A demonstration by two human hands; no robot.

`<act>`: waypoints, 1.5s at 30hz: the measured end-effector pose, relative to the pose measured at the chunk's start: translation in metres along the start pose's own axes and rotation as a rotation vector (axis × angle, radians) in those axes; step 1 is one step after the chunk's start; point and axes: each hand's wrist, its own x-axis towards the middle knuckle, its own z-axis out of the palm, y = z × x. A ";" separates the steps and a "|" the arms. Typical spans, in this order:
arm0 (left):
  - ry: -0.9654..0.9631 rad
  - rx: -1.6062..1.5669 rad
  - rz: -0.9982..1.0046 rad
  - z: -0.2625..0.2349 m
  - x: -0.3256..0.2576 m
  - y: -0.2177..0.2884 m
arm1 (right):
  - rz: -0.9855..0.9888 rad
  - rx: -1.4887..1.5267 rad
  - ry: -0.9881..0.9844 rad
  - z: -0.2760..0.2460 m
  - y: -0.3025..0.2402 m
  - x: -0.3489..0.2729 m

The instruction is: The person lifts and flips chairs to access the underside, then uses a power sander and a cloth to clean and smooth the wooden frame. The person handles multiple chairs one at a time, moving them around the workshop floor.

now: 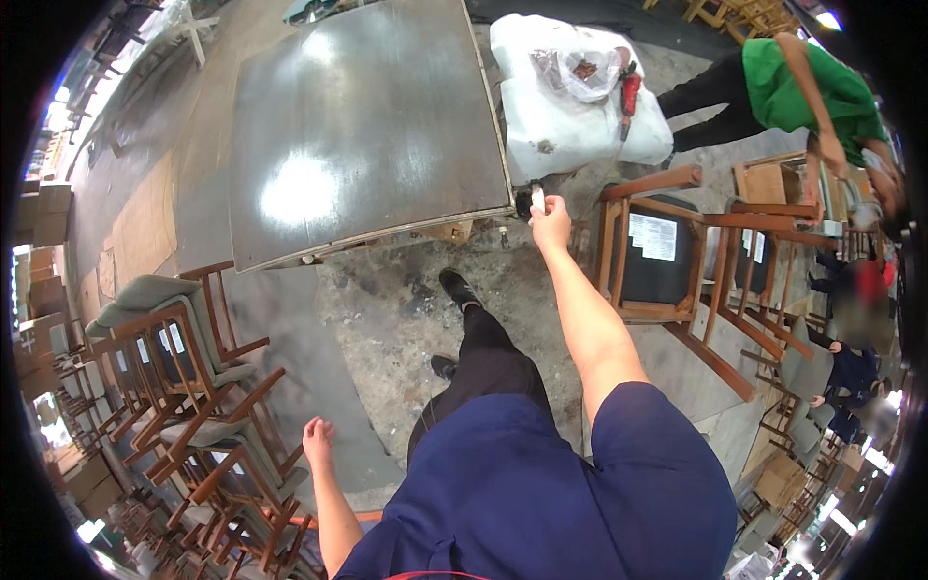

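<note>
My right hand (551, 228) is stretched forward at the near right corner of a large dark-topped table (372, 116). Its fingers close on a small white strip-like piece (538, 197), whose exact kind I cannot make out. Just beyond the fingers, a small dark object (524, 202) shows beside the table corner. Low on the left, my left hand (318, 442) hangs away from the table with loosely bent fingers and nothing visible in it.
A white-wrapped bundle (551, 121) right of the table carries a clear plastic bag (592, 77) and a red-handled tool (630, 92). Upturned wooden chairs (659, 251) stand at right, stacked chairs (174, 362) at left. A person in green (812, 87) bends over at far right.
</note>
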 end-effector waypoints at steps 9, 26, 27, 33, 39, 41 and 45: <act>-0.696 0.654 0.140 0.122 0.009 0.053 | -0.238 -0.582 -0.101 0.035 0.009 -0.010; -0.097 -0.003 -0.115 -0.010 0.005 -0.024 | -0.774 -0.621 -0.200 0.048 -0.056 -0.060; -0.066 0.116 -0.048 -0.023 -0.007 -0.046 | -0.872 -0.568 -0.194 0.060 -0.054 -0.082; 0.034 -0.037 -0.134 -0.077 -0.071 -0.190 | -1.111 -0.282 -1.037 0.144 -0.090 -0.287; 0.322 -0.709 -0.377 -0.166 -0.142 -0.363 | -0.924 -0.695 -1.771 0.229 -0.079 -0.509; 0.393 -1.161 -0.587 -0.193 -0.171 -0.421 | -0.716 -0.891 -1.842 0.242 -0.072 -0.577; 0.763 -1.845 -0.661 -0.249 -0.224 -0.523 | -0.284 -1.114 -1.702 0.250 -0.051 -0.662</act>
